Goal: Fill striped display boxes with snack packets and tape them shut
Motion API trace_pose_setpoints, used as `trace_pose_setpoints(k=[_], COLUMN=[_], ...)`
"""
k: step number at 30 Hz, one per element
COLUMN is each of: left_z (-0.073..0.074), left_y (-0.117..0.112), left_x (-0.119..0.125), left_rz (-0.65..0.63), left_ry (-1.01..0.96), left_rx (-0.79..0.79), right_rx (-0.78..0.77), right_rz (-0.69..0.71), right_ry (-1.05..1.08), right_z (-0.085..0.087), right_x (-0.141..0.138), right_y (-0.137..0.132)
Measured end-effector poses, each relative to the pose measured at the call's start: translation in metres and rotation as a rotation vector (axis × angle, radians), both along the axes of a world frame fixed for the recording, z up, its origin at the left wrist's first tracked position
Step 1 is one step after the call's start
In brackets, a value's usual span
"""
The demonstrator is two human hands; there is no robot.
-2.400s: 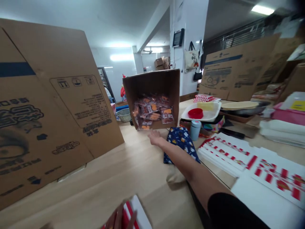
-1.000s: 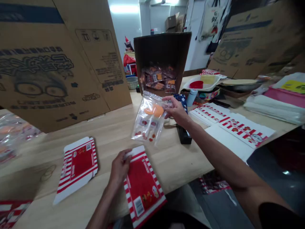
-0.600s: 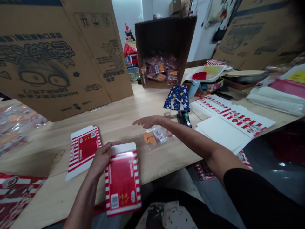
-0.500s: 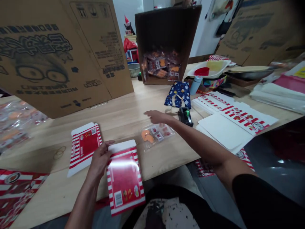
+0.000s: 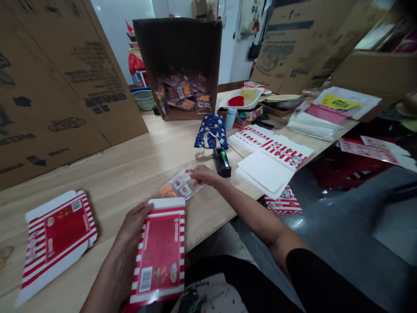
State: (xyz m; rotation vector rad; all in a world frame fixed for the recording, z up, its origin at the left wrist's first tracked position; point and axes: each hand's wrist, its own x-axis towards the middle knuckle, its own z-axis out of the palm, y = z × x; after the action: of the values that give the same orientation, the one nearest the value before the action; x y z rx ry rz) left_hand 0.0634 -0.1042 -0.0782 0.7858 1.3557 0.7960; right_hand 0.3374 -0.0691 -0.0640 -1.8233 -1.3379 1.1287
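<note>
My left hand (image 5: 135, 221) is closed on the left edge of a red-and-white striped box (image 5: 161, 248), held at the table's front edge with its white end flap uppermost. Just beyond that flap lies a clear plastic packet (image 5: 180, 182) holding orange pieces and small printed sachets. My right hand (image 5: 203, 174) has its fingers closed on the packet's right end. To the left, a second striped box (image 5: 63, 226) lies flat on the table, apart from both hands.
A large carton (image 5: 55, 82) stands at left. Another carton (image 5: 179, 43), open toward me, holds similar packets. Behind my right hand are a tape dispenser (image 5: 222, 161) and a blue patterned bag (image 5: 213, 130). Flat striped box blanks (image 5: 265, 171) lie to the right.
My right hand has come down from above the table onto the packet's right end and gripped it. The view has swung right. My left hand still holds the striped box.
</note>
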Motion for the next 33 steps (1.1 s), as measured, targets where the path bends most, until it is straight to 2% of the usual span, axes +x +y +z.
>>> trace_pose_setpoints(k=[3,5,7,9,12,15,18,22,26,30,32,33], left_z=[0.008,0.014,0.019,0.022,0.030,0.043,0.058,0.074,0.082,0.087,0.090,0.091], left_y=[-0.009,-0.022,-0.038,-0.052,-0.069,-0.076,-0.080,-0.085,-0.086,-0.082,-0.080,-0.080], left_x=[-0.005,-0.005,-0.001,0.006,0.013,0.012,0.004,-0.004,-0.004,-0.004,-0.005,-0.006], left_rz=[0.185,0.240,0.196,0.106,0.030,0.063,0.110,0.153,0.059,-0.011,-0.044,-0.058], left_ry=[0.008,0.018,0.031,0.028,-0.029,-0.093,-0.136,-0.212,-0.227,-0.242,-0.225,-0.214], left_rx=[0.142,0.242,0.296,0.268,0.173,0.211,0.256,0.252,0.280,0.272,0.261,0.253], right_rx=[0.160,0.319,0.540,0.618,0.560,0.496,0.414,0.264,0.099,0.046,-0.049,-0.067], right_rz=[-0.021,-0.037,0.013,0.103,0.227,0.290,0.311,0.430,0.621,0.762,0.784,0.731], right_ry=[0.097,0.185,0.360,0.487,0.522,0.472,0.392,0.326,0.254,0.124,0.076,0.098], right_z=[0.028,0.051,0.072,0.088,0.099,0.103,0.113,0.146,0.184,0.217,0.231,0.238], right_x=[0.021,0.034,0.041,0.038,0.020,0.002,-0.002,0.010,0.018,0.012,0.003,-0.003], right_y=[0.000,0.003,0.007,0.007,-0.001,-0.007,-0.008,-0.005,0.011,0.037,0.046,0.048])
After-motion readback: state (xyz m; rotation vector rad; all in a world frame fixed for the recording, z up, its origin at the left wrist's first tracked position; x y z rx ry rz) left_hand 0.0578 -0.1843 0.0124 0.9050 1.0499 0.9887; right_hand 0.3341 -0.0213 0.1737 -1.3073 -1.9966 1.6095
